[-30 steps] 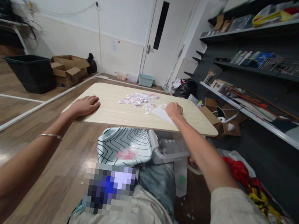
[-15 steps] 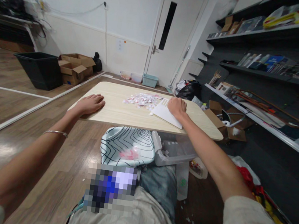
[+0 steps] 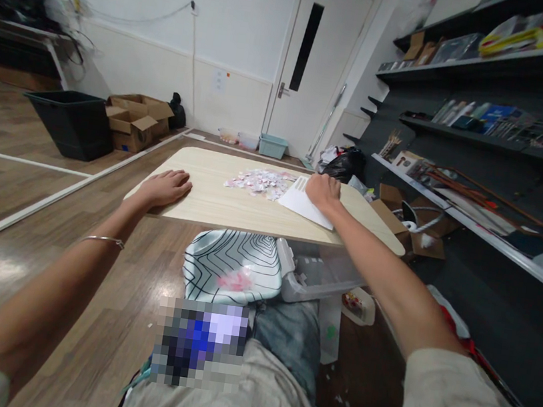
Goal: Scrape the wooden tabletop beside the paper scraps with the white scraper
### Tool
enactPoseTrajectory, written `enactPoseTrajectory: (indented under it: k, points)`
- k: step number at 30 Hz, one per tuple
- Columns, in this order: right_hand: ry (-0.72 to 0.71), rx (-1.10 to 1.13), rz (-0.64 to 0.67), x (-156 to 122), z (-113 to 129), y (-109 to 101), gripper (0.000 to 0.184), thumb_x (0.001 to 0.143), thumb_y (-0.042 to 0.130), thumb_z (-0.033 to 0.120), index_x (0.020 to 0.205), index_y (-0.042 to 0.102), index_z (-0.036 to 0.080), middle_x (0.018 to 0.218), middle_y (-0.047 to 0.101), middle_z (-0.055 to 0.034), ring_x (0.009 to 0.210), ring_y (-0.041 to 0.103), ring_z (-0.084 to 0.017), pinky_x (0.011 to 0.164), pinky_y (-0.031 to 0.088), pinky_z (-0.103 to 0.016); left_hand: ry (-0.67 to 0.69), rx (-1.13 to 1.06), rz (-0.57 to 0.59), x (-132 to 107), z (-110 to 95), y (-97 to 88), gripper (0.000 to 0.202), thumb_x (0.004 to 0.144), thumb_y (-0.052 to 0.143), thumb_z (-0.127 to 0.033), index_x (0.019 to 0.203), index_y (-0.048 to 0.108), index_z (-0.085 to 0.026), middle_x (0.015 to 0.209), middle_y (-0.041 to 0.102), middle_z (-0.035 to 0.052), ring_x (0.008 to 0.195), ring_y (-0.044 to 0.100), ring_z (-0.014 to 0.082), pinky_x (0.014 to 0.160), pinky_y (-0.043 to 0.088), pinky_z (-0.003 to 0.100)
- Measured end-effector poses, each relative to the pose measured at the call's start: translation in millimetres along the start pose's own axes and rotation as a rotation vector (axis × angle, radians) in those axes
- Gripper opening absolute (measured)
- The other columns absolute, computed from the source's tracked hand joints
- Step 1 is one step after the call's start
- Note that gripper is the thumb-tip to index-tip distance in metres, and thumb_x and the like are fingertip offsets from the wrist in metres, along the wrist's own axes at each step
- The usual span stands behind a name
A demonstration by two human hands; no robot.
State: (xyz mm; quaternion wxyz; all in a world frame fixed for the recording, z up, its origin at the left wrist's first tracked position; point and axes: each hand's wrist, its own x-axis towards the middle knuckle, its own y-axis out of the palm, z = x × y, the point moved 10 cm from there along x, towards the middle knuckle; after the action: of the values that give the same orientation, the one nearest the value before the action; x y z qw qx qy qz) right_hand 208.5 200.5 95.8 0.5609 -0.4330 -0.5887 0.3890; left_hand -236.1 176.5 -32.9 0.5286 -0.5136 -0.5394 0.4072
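My left hand [image 3: 168, 189] lies flat on the left part of a light wooden tabletop [image 3: 219, 213], fingers stretched out and holding nothing. At the right of the top, my right hand [image 3: 322, 190] is closed over the upper part of a white flat sheet [image 3: 304, 207]. Slots show in the sheet beside my fingers. Its left edge meets a heap of small white and pinkish paper pieces [image 3: 259, 183] in the middle of the tabletop. My fingertips are hidden behind the hand.
Below the near edge are a black-lined white tray [image 3: 202, 268] with a pink packet [image 3: 235, 279] and a clear plastic bin [image 3: 310, 291]. A black bin [image 3: 72, 128] and cardboard boxes [image 3: 136, 124] stand left. Loaded dark shelves [image 3: 488, 136] line the right side.
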Motion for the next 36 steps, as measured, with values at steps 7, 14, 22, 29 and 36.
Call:
enactPoseTrajectory:
  k: [7, 14, 22, 29, 36]
  points:
    - [-0.183, -0.048, 0.002, -10, 13, -9, 0.052, 0.109, 0.038, 0.030, 0.133, 0.082, 0.014, 0.134, 0.078, -0.0246, 0.133, 0.071, -0.037, 0.112, 0.050, -0.043, 0.019, -0.006, -0.017, -1, -3, -2.2, 0.076, 0.108, 0.024, -0.057, 0.161, 0.059, -0.015, 0.174, 0.054, 0.0157, 0.159, 0.049, 0.0318, 0.128, 0.038, 0.043]
    - [-0.040, 0.012, -0.038, 5, 20, -25, 0.054, 0.110, 0.035, 0.024, 0.140, 0.078, 0.011, 0.137, 0.075, -0.0298, 0.134, 0.070, -0.041, 0.112, 0.052, -0.049, 0.010, -0.038, -0.053, -2, -3, -5.1, 0.070, 0.107, 0.033, -0.053, 0.158, 0.063, -0.017, 0.172, 0.056, 0.0150, 0.156, 0.052, 0.0346, 0.126, 0.041, 0.047]
    - [-0.167, 0.017, -0.048, 4, 89, -29, 0.053, 0.109, 0.034, 0.019, 0.136, 0.078, 0.008, 0.133, 0.075, -0.0300, 0.134, 0.069, -0.039, 0.109, 0.053, -0.047, 0.001, -0.033, -0.041, -5, -5, -5.9, 0.073, 0.108, 0.027, -0.055, 0.160, 0.061, -0.016, 0.173, 0.055, 0.0154, 0.158, 0.051, 0.0335, 0.127, 0.039, 0.045]
    - [-0.297, -0.054, -0.022, -3, 108, -26, 0.052, 0.108, 0.036, 0.020, 0.134, 0.079, 0.008, 0.132, 0.076, -0.0309, 0.132, 0.071, -0.040, 0.107, 0.053, -0.046, -0.008, -0.031, -0.026, -4, -5, -5.6, 0.076, 0.107, 0.026, -0.057, 0.161, 0.060, -0.015, 0.174, 0.053, 0.0159, 0.159, 0.049, 0.0329, 0.127, 0.040, 0.044]
    - [-0.444, -0.100, -0.009, -15, 86, -17, 0.048, 0.109, 0.040, 0.025, 0.133, 0.080, 0.014, 0.134, 0.078, -0.0239, 0.130, 0.072, -0.035, 0.108, 0.051, -0.041, 0.004, -0.036, -0.045, -3, -5, -4.8, 0.072, 0.108, 0.028, -0.057, 0.158, 0.062, -0.018, 0.172, 0.057, 0.0139, 0.159, 0.049, 0.0310, 0.127, 0.039, 0.044]
